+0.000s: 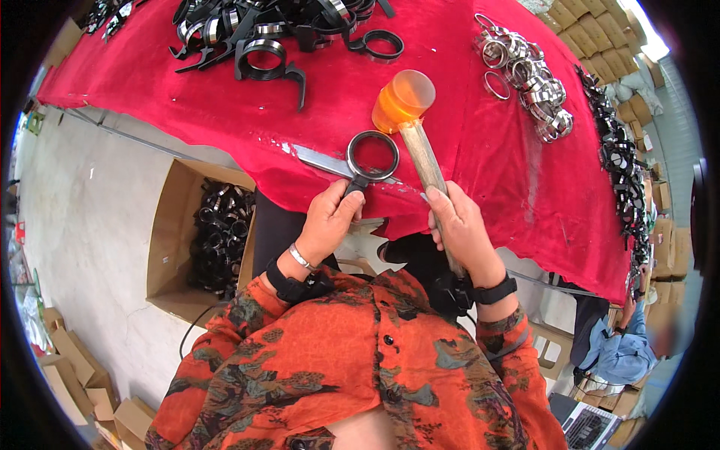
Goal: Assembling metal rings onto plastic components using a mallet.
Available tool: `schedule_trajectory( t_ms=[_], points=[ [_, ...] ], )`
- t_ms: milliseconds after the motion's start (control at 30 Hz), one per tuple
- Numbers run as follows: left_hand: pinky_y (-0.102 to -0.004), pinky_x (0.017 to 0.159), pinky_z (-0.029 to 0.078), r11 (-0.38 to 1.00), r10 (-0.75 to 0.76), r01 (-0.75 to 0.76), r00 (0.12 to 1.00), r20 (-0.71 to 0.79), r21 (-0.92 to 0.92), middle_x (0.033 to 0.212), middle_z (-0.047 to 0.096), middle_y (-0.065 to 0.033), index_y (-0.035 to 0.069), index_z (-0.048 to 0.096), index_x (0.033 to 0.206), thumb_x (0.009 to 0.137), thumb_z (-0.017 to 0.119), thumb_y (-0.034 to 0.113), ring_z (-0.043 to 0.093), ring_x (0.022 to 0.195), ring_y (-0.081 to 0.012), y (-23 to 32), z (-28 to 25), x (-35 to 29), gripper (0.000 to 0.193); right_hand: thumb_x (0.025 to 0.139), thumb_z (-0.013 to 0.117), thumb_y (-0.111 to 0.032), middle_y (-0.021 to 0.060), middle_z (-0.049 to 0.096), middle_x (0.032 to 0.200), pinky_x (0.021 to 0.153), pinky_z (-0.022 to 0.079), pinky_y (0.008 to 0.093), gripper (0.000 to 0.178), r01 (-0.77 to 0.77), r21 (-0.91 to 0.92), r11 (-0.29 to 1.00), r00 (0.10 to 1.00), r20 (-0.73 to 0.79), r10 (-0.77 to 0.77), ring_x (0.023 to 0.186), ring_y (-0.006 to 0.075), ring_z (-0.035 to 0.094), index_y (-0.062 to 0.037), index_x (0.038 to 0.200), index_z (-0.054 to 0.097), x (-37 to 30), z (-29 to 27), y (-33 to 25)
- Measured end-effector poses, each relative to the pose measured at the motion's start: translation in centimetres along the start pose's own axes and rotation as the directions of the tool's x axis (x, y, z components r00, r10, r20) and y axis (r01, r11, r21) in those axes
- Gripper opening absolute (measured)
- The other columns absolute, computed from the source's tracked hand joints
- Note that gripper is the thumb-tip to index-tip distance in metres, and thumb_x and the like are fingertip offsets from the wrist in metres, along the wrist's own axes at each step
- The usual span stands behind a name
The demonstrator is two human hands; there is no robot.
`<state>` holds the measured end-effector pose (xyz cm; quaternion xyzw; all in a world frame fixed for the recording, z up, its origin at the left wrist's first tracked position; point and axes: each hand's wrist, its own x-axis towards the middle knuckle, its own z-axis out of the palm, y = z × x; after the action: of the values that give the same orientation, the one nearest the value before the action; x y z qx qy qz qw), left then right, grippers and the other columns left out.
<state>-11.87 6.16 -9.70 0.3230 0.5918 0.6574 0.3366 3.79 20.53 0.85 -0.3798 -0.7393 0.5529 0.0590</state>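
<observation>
My left hand [327, 216] pinches the short handle of a black ring-shaped part [361, 177], its ring standing up past my fingers with a silvery band showing inside. In my right hand [463, 223] is a mallet [424, 156], gripped around its wooden handle. The mallet's translucent orange head [397, 105] is just beyond the ring, up and to its right. Beneath the ring part, a flat grey metal bar [322, 160] lies on the red cloth [517, 195] at the table's near edge.
Black ring parts with handles [262, 64] are heaped at the far left, loose silvery metal rings [540, 94] at the far right. Along the right edge runs a row of black parts [619, 165]. An open carton [169, 232] of ring parts stands on the floor; another person [619, 351] sits at right.
</observation>
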Motion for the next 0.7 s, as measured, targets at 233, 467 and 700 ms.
schedule_trajectory(
  t_ms=[233,467,700],
  points=[
    [-0.0244,0.054,0.040,0.999,0.028,-0.028,0.999,0.016,-0.029,0.066,0.053,0.0004,0.004,0.054,0.081,0.095,0.052,0.024,0.048,0.060,-0.0069,-0.1,0.2,0.2,0.024,0.097,0.051,-0.030,0.0017,0.053,0.064,0.043,0.040,0.0235,0.028,0.182,-0.071,0.981,0.982,-0.043,-0.186,0.051,0.0081,0.052,-0.0044,0.086,0.050,-0.4,1.0,-0.1],
    [-0.0239,0.054,0.040,0.994,-0.011,0.011,1.000,0.002,-0.108,0.066,0.052,0.0009,0.004,0.054,0.081,0.095,0.052,0.024,0.048,0.060,-0.0067,-0.7,-0.1,0.1,0.024,0.098,0.046,-0.033,0.0001,0.050,0.065,0.041,0.039,0.0218,0.027,-0.006,0.061,0.998,0.999,-0.041,0.009,0.048,0.0068,0.047,-0.0070,0.093,0.050,-0.1,-0.5,-1.9],
    [-0.0243,0.054,0.040,0.997,-0.011,0.013,1.000,0.025,-0.079,0.066,0.054,0.0009,0.004,0.055,0.080,0.095,0.052,0.024,0.049,0.060,-0.0066,-0.7,-0.3,-0.1,0.025,0.098,0.049,-0.035,0.0004,0.050,0.063,0.040,0.040,0.0231,0.031,-0.058,0.029,0.998,0.995,-0.078,0.060,0.048,0.0072,0.048,-0.0062,0.087,0.050,-0.8,-0.3,-0.3]
  ],
)
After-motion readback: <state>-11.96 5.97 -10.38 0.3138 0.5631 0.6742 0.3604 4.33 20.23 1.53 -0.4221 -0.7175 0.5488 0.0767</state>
